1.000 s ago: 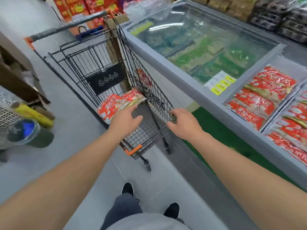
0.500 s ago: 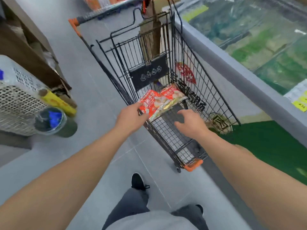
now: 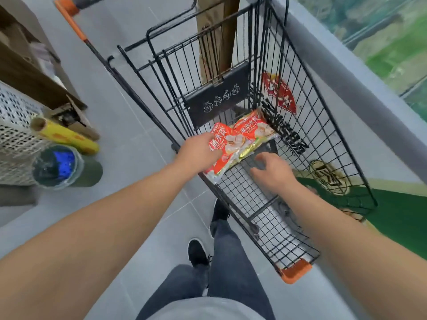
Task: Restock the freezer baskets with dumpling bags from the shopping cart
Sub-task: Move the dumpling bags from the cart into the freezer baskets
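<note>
Two red-and-white plastic dumpling bags lay overlapping on the wire floor at the handle end of the black wire shopping cart, close under the black plastic child-seat flap. Their shared long axis ran diagonally: the near end pointed toward the left hand and the cart's left wall, the far end toward the cart's right wall and the grey-rimmed chest freezer beyond it. Printed faces were up.

Left hand was on the near bag's edge, fingers curled over its corner and thumb side hidden; it read as a grip just taken, though how firmly it had closed could not be told. The bag's far half rested on the cart floor, so nothing had been lifted clear.

Right hand hovered just beyond the grip, low over the bare wire floor, fingers loosely bent, holding nothing. Likely placed there to support the bags' free end or take the second one; slack frozen bags sag from a one-corner hold.

The cart was parked tight along the freezer, presumably to keep the carry short. The freezer baskets themselves were out of view.

On the side away from the freezer: a white perforated plastic crate, a yellow roll, a clear-lidded tub.
</note>
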A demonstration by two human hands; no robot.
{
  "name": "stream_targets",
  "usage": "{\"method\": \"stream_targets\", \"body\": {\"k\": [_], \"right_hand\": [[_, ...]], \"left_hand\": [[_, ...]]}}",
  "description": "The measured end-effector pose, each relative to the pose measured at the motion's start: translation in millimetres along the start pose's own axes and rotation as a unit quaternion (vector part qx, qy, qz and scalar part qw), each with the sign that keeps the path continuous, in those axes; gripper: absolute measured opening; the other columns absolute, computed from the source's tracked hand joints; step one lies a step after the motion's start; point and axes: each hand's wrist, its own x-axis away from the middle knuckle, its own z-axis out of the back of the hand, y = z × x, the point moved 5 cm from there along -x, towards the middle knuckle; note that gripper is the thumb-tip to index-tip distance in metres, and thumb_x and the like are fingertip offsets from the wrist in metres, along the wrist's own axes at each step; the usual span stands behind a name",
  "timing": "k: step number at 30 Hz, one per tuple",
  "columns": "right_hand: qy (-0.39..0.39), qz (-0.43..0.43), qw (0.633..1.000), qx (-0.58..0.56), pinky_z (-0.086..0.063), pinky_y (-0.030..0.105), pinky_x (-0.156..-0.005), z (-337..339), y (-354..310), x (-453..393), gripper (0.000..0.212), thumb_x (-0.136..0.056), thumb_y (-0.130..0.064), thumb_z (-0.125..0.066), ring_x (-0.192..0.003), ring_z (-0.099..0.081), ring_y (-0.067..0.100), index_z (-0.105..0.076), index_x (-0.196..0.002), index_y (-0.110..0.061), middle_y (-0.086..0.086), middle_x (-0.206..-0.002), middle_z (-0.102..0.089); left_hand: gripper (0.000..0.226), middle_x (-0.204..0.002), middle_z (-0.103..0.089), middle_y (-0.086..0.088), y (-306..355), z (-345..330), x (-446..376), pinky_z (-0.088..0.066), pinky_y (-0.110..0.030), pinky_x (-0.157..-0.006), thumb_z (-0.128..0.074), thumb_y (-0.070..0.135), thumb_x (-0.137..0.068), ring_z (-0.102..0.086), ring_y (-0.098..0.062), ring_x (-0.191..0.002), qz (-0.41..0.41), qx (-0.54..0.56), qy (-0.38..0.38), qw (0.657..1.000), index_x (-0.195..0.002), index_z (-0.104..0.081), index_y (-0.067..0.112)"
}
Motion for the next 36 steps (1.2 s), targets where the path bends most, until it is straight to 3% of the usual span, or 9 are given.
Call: {"method": "stream_targets", "body": {"k": [9,13,16,20,23,26,31,34,36], "right_hand": [[-0.082,-0.022,0.996,-0.007,-0.044,0.038,-0.103,-23.7,32.8,-123.3,0.051,-0.092,-0.029,-0.062,-0.125,-0.053,0.029,-0.051,-0.137,-0.009,0.012,-0.138,-0.053],[-0.109,-0.028,0.993,-0.021,-0.043,0.035,-0.101,-53.0,48.9,-185.7,0.053,-0.09,-0.032,-0.064,-0.124,-0.053,0.029,-0.051,-0.137,-0.011,0.01,-0.138,-0.055],[-0.101,-0.045,0.993,-0.04,-0.046,0.035,-0.094,-69.8,55.0,-225.4,0.04,-0.09,-0.026,-0.064,-0.118,-0.055,0.03,-0.057,-0.127,-0.012,0.01,-0.135,-0.054],[-0.039,-0.039,0.997,-0.049,-0.046,0.033,-0.075,-83.5,57.6,-260.9,0.024,-0.083,-0.023,-0.063,-0.099,-0.06,0.033,-0.059,-0.103,-0.01,0.011,-0.107,-0.061],[-0.047,-0.046,0.996,-0.058,-0.049,0.04,-0.093,-98.7,59.1,-277.5,0.042,-0.086,-0.026,-0.065,-0.111,-0.057,0.032,-0.056,-0.123,-0.009,0.013,-0.119,-0.06],[-0.02,-0.066,0.995,-0.073,-0.046,0.036,-0.094,-96.4,59.7,-290.3,0.05,-0.087,-0.033,-0.063,-0.116,-0.056,0.032,-0.055,-0.131,-0.01,0.014,-0.128,-0.058],[-0.048,-0.121,0.981,-0.145,-0.05,0.035,-0.084,-90.1,79.0,-284.9,0.027,-0.09,-0.039,-0.063,-0.096,-0.065,0.025,-0.071,-0.097,-0.014,0.005,-0.098,-0.072],[0.013,-0.201,0.953,-0.227,-0.051,0.036,-0.083,-86.0,116.6,-259.6,0.02,-0.092,-0.036,-0.063,-0.088,-0.065,0.023,-0.068,-0.086,-0.018,0.002,-0.09,-0.069],[0.073,-0.273,0.913,-0.295,-0.051,0.037,-0.081,-88.5,145.9,-236.8,0.018,-0.092,-0.032,-0.064,-0.089,-0.065,0.026,-0.065,-0.079,-0.02,0.001,-0.086,-0.068]], "left_hand": [[0.054,-0.134,-0.059,-0.009,-20.1,-43.7,-124.5,-0.046,-0.032,-0.088,-0.058,0.037,-0.091,-0.057,-0.028,-0.118,0.084,-0.034,-0.069,0.993,-0.138,-0.051,0.013],[0.048,-0.122,-0.059,-0.011,-39.5,-80.7,-174.5,-0.042,-0.031,-0.082,-0.057,0.034,-0.094,-0.055,-0.03,-0.118,0.126,-0.033,-0.113,0.985,-0.135,-0.05,0.008],[0.045,-0.128,-0.059,-0.014,-53.0,-102.9,-202.5,-0.041,-0.03,-0.088,-0.057,0.031,-0.094,-0.055,-0.03,-0.119,0.15,-0.025,-0.105,0.983,-0.131,-0.053,0.006],[0.035,-0.114,-0.063,-0.018,-62.9,-125.3,-224.5,-0.045,-0.035,-0.091,-0.057,0.021,-0.086,-0.057,-0.034,-0.112,0.143,-0.01,-0.047,0.988,-0.114,-0.059,0.002],[0.045,-0.127,-0.055,-0.018,-67.1,-140.6,-235.9,-0.041,-0.041,-0.105,-0.057,0.019,-0.086,-0.048,-0.033,-0.125,0.147,-0.019,-0.036,0.988,-0.127,-0.052,0.001],[0.044,-0.127,-0.058,-0.016,-71.5,-144.1,-245.4,-0.04,-0.039,-0.102,-0.059,0.02,-0.088,-0.052,-0.034,-0.122,0.171,0.006,-0.018,0.985,-0.129,-0.05,0.006],[0.043,-0.127,-0.065,-0.005,-65.6,-152.0,-245.4,-0.045,-0.032,-0.099,-0.06,0.018,-0.091,-0.059,-0.025,-0.118,0.117,0.099,-0.037,0.987,-0.133,-0.054,0.015],[0.047,-0.132,-0.061,-0.002,-52.2,-161.3,-243.2,-0.044,-0.031,-0.101,-0.064,0.017,-0.09,-0.057,-0.019,-0.12,0.074,0.137,-0.043,0.987,-0.136,-0.054,0.016],[0.046,-0.131,-0.055,-0.008,-52.7,-161.3,-242.8,-0.04,-0.032,-0.104,-0.064,0.013,-0.087,-0.052,-0.022,-0.122,0.074,0.088,0.012,0.993,-0.132,-0.057,0.013]]}}
